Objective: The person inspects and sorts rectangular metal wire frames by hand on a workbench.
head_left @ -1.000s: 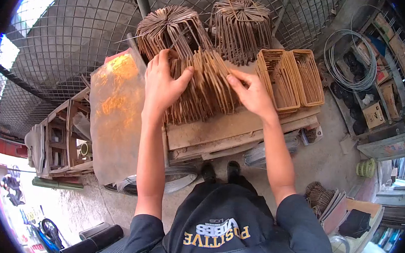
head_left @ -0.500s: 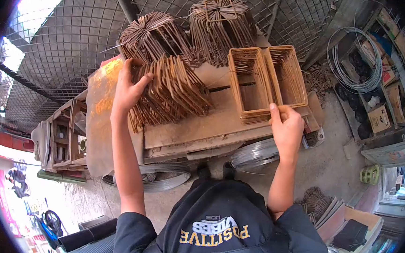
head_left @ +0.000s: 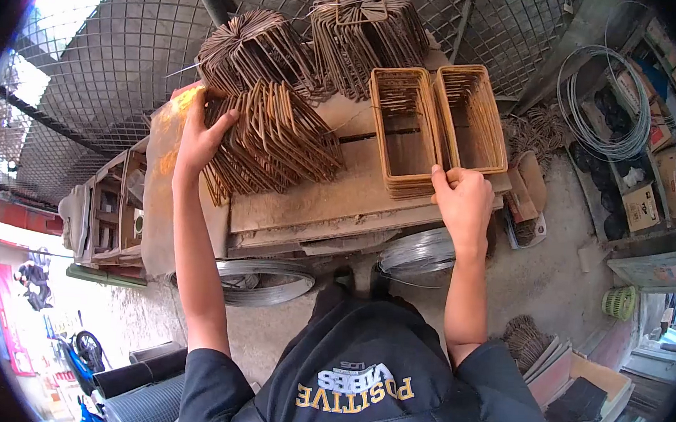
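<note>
Rusty rectangular rebar stirrups [head_left: 280, 140] lean together in a slanted row on the left of the table. My left hand [head_left: 199, 135] grips the row's far left end, its thumb over the bars and its other fingers partly hidden behind them. To the right, two neat stacks of stirrups lie side by side, the left stack [head_left: 398, 185] touching the right stack [head_left: 478, 167]. At the near edge where they meet, my right hand [head_left: 460, 200] is closed in a pinch on the stirrups; whether it holds one or several is hidden.
Two round bundles of stirrups, a left bundle [head_left: 251, 52] and a right bundle [head_left: 362, 36], stand at the back against wire mesh [head_left: 129, 63]. Wire coils [head_left: 421, 252] lie below the wooden table [head_left: 298, 216]. Another coil [head_left: 600, 104] hangs at right.
The view has shifted slightly. The leaning stirrups now look more spread out, with my left hand still at their left end. My right hand stays at the stacks' near edge.
</note>
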Motion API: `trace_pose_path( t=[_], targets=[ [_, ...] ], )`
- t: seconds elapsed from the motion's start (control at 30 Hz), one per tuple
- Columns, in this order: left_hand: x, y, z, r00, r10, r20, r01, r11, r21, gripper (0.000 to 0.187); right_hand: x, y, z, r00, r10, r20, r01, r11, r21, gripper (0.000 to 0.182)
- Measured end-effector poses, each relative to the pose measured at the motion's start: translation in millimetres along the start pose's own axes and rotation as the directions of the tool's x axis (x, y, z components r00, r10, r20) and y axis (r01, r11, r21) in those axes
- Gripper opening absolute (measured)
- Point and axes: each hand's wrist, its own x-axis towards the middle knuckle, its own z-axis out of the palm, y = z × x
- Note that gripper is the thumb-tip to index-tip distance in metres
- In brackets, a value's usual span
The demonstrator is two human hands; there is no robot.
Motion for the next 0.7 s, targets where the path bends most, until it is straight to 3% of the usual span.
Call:
trace_pose_path(
  t=[0.13, 0.2, 0.27, 0.33, 0.37, 0.47, 0.53, 0.6, 0.67, 0.7],
  targets=[
    [0.9, 3.2, 0.2, 0.998, 0.063, -0.023, -0.061, 0.996, 0.071, 0.058, -5.8, -8.4, -2.8, 0.999, 0.035, -0.03, -0.031, 0.992, 0.125, 0.044],
    [-0.2, 0.8, 3.2, 0.986, 0.115, -0.116, -0.105, 0.99, 0.089, 0.043, -7.2, -12.0, -2.8, 0.997, 0.065, -0.052, -0.053, 0.979, 0.199, 0.041],
    [-0.5, 0.2, 3.3, 0.99, 0.08, -0.112, -0.076, 0.996, 0.038, 0.044, -7.6, -8.3, 2.3, 0.988, 0.128, -0.091, -0.09, 0.937, 0.337, 0.036],
    [3.0, -11.7, 4.3, 0.99, 0.092, -0.109, -0.093, 0.996, 0.0, 0.045, -8.1, -7.0, 4.6, 0.991, 0.095, -0.098, -0.05, 0.92, 0.388, 0.033],
    [4.4, -17.5, 5.6, 0.979, 0.138, -0.147, -0.133, 0.99, 0.045, 0.048, -8.3, -8.0, 5.6, 0.991, 0.096, -0.089, -0.044, 0.886, 0.461, 0.031],
    [4.0, -16.1, 3.9, 0.989, 0.087, -0.119, -0.08, 0.995, 0.059, 0.051, -10.5, -21.2, 9.0, 0.989, 0.122, -0.081, -0.052, 0.81, 0.584, 0.027],
    [1.8, -11.4, 3.2, 0.99, 0.068, -0.125, -0.056, 0.994, 0.095, 0.053, -8.9, -27.6, 12.5, 0.98, 0.051, -0.192, 0.08, 0.784, 0.615, 0.027],
    [1.9, -7.1, 3.1, 0.987, 0.092, -0.134, -0.074, 0.987, 0.139, 0.055, -8.5, -38.9, 19.5, 0.972, 0.047, -0.231, 0.112, 0.77, 0.628, 0.026],
    [3.4, -10.1, 1.7, 0.985, 0.117, -0.123, -0.092, 0.977, 0.192, 0.054, -5.4, -47.9, 26.5, 0.913, -0.143, -0.382, 0.326, 0.818, 0.474, 0.026],
    [3.4, -8.4, 1.0, 0.987, 0.113, -0.115, -0.089, 0.976, 0.199, 0.055, -3.6, -51.8, 28.7, 0.913, -0.145, -0.381, 0.327, 0.819, 0.472, 0.026]
  ],
)
